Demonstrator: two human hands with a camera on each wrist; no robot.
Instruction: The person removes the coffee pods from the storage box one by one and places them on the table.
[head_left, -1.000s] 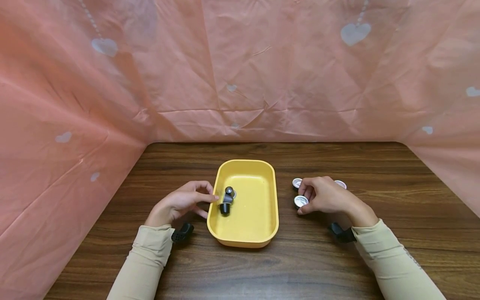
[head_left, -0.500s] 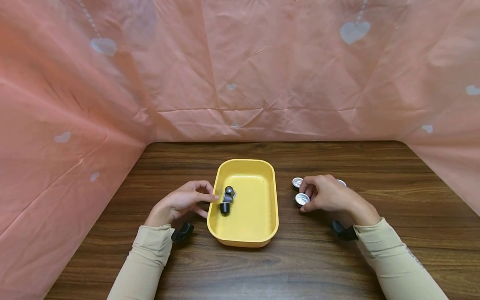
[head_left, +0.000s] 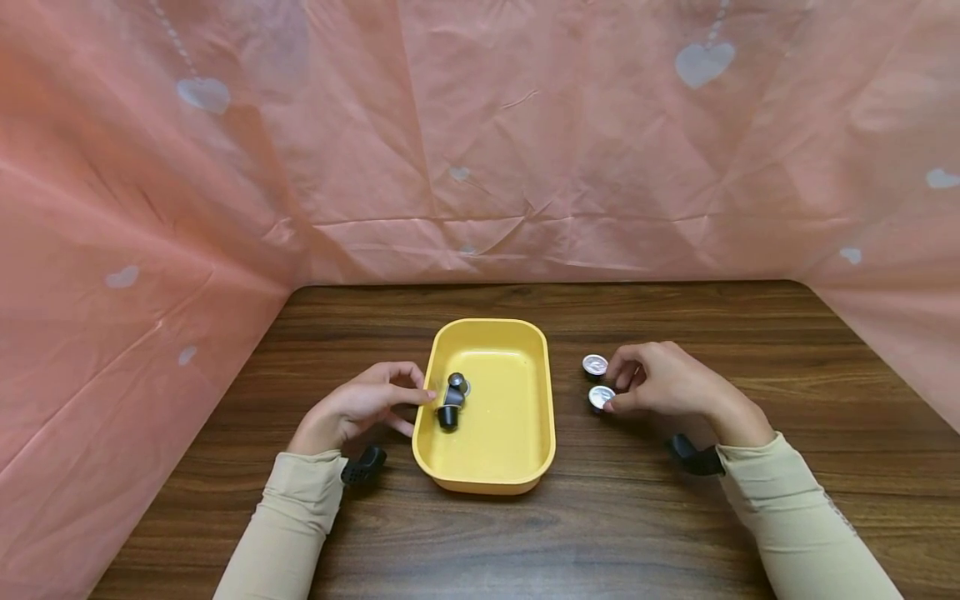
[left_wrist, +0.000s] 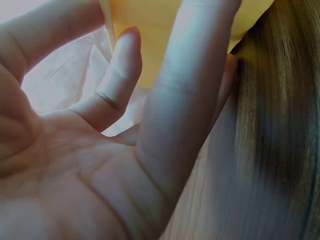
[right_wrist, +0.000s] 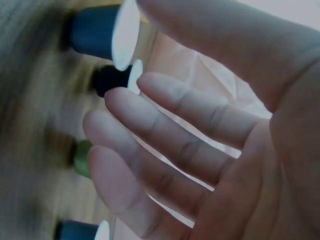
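My left hand point(head_left: 367, 404) grips the left wall of a yellow tray point(head_left: 517, 481), thumb over the rim and fingers outside. Inside, by that wall, lie several coffee capsules, including a black one point(head_left: 448, 417). My right hand point(head_left: 671, 385) hovers palm-in at two foil-topped capsules, its fingers loosely bent around nothing. The nearer capsule point(head_left: 600, 397) stands upright with my thumb tip at its lid; the farther capsule point(head_left: 595, 365) is just beyond. In the right wrist view, a green capsule point(right_wrist: 81, 158) and another dark capsule point(right_wrist: 77, 230) show past my fingers.
Everything stands on a dark wood-grain table point(head_left: 480, 542). A pink curtain point(head_left: 480, 142) with pale hearts closes off the back and sides. Black wrist cameras hang below both cuffs, the left camera point(head_left: 363, 465) close to the tray.
My right hand has drawn slightly right, and its fingers have loosened beside the nearer capsule. A capsule lid seen behind that hand before is now hidden. The left hand keeps its hold.
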